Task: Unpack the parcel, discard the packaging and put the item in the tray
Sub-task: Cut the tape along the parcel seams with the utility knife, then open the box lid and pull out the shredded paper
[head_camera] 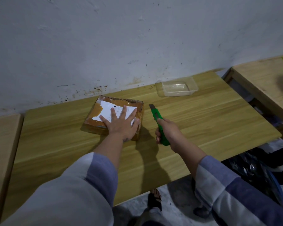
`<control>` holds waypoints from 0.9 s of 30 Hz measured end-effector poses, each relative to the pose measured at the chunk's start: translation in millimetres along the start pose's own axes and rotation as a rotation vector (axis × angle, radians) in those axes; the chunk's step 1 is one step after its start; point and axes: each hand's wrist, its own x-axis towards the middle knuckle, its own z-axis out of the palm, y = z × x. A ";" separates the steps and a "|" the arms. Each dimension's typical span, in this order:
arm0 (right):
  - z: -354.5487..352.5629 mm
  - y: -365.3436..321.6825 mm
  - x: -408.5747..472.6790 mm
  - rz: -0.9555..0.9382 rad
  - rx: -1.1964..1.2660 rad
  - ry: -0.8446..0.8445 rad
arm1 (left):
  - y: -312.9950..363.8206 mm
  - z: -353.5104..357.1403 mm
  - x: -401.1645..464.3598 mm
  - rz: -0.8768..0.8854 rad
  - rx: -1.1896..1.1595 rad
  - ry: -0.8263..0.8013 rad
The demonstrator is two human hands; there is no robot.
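Parcel (114, 115), taped and sealed, lies on the worktop (194, 121). Left hand (121, 123) rests flat on it, grip spread. Right hand (168, 133), just right of parcel, grip closed round green cutter (158, 123), blade out. Clear tray (176, 86) stands beyond parcel, rightward, unobstructed

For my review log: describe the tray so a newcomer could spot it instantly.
Start at the wooden table against the wall. Beyond the taped parcel, toward the far right corner, sits the tray. It is the only clear plastic thing there: shallow, rectangular, nothing in it.
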 end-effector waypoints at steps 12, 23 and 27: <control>-1.1 -3.4 36.0 0.024 -0.046 -0.032 | -9.0 2.2 -5.3 0.024 0.001 0.018; 11.5 -12.8 151.9 -0.176 -0.401 0.275 | -13.3 17.2 3.3 0.038 0.036 0.149; 14.5 -6.3 171.8 -0.309 -0.647 0.297 | -14.9 20.5 3.8 0.045 0.039 0.169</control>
